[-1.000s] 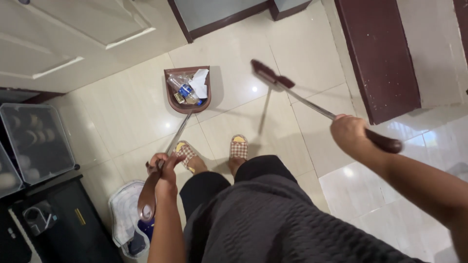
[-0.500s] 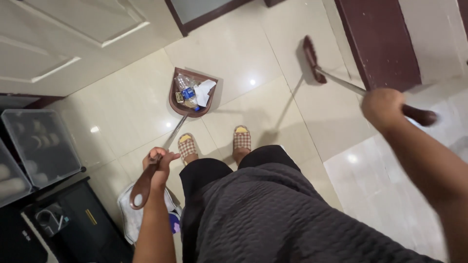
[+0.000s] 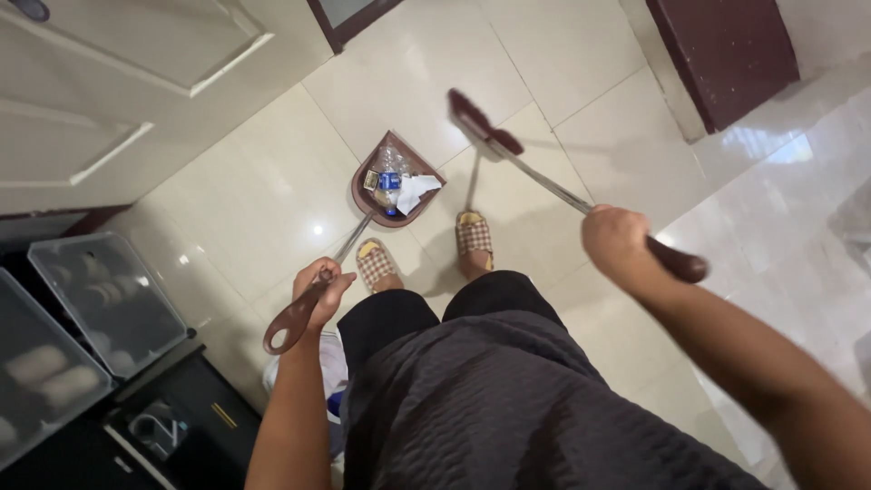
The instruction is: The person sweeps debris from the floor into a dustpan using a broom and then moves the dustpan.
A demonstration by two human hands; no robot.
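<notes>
View: head camera looked straight down at the person's own legs, slippers and a pale tiled floor (image 3: 227,218).
Left hand (image 3: 318,286): clenched around the long handle of the dustpan, at about 8 o'clock from the pan; the upright grip probably kept the pan level so nothing spilled.
Dustpan (image 3: 396,181): dark brown, at 12 o'clock from the feet, just ahead of the left slipper (image 3: 375,264); whether it rested on the tiles or hung just above them could not be told.
Pan contents: crumpled clear plastic bottle (image 3: 388,172), white paper, small scraps.
Right hand (image 3: 617,243): clenched on the broom (image 3: 562,191) near its dark grip end; the brush head was raised at 1 o'clock, apart from the pan.
Surroundings: white door (image 3: 118,82) at 10 o'clock; clear lidded boxes (image 3: 100,304) at 8 o'clock; dark brown furniture (image 3: 726,54) at 2 o'clock.
Obstructions: boxes and a black case (image 3: 172,422) crowded the left side, beside the left arm.
</notes>
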